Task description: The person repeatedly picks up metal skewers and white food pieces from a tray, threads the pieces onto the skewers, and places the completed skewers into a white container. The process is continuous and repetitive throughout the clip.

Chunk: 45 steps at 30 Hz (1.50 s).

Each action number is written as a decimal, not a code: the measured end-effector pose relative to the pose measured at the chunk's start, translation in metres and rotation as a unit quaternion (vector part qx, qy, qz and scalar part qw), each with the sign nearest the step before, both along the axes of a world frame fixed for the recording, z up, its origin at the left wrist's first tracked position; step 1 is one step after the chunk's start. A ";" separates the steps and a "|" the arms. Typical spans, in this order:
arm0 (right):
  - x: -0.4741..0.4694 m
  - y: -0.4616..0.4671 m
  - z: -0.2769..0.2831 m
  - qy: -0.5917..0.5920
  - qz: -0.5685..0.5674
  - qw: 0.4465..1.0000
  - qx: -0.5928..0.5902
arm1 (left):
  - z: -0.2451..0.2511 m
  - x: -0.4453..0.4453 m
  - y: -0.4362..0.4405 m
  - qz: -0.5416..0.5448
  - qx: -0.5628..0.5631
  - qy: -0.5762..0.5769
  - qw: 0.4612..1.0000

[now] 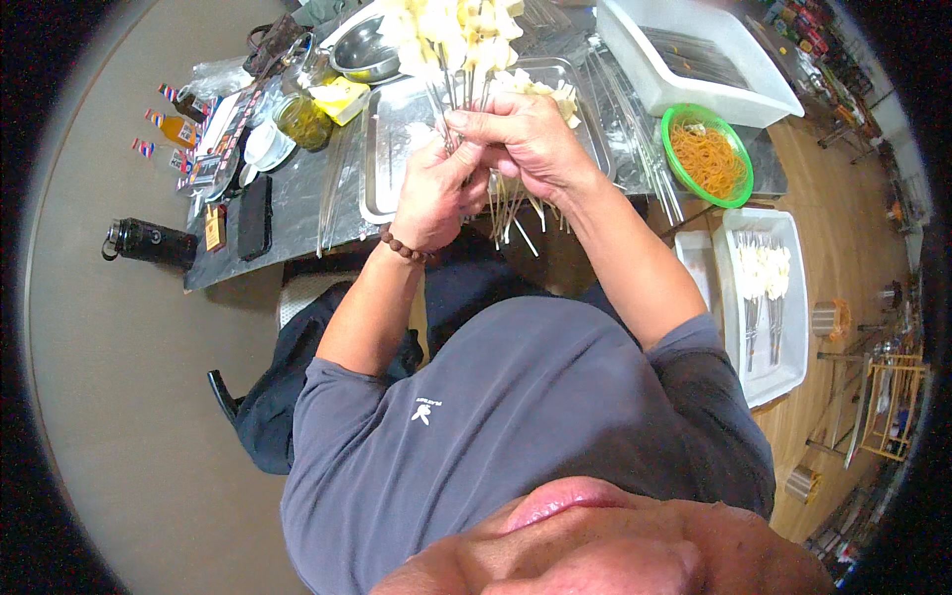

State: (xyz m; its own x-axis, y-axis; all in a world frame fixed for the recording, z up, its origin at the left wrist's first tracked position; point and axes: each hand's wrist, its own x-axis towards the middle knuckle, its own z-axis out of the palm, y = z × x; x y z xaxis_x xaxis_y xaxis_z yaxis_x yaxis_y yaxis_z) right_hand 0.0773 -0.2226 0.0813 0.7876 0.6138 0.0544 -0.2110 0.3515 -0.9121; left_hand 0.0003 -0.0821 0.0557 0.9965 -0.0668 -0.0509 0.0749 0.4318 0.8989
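A bundle of thin skewers [451,89] with pale yellow-white food pieces [454,37] threaded on the far ends is gathered in both hands. My left hand [440,186], with a brown beaded bracelet at the wrist, is closed around the lower shafts. My right hand [532,137] presses against the same shafts, thumb and fingers together beside the left thumb. Bare skewer ends stick out below the hands. Behind them, a metal tray [383,163] holds more pale cut pieces [554,93]. Whether a band circles the shafts is hidden by my fingers.
Right of the tray are loose skewers [643,141], a green basket [664,137] of rubber bands and a white bin [714,89] of skewers. A lower white bin [766,379] holds filled skewers. Leftward are a glass jar [301,123], a phone [255,217] and a black bottle [152,242].
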 end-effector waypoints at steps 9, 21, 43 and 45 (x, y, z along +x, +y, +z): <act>0.004 0.009 0.006 0.059 -0.032 0.997 0.031 | -0.005 0.000 0.010 -0.023 -0.014 -0.027 0.999; 0.000 0.006 -0.014 0.164 -0.142 0.938 0.272 | 0.049 0.054 -0.018 -0.002 -0.107 -0.150 0.983; -0.009 -0.010 -0.005 -0.043 -0.160 0.986 -0.036 | -0.012 -0.002 -0.019 0.025 -0.010 -0.018 0.999; -0.013 -0.009 -0.008 -0.091 -0.147 0.985 -0.014 | -0.014 -0.009 -0.010 0.004 0.010 -0.004 1.000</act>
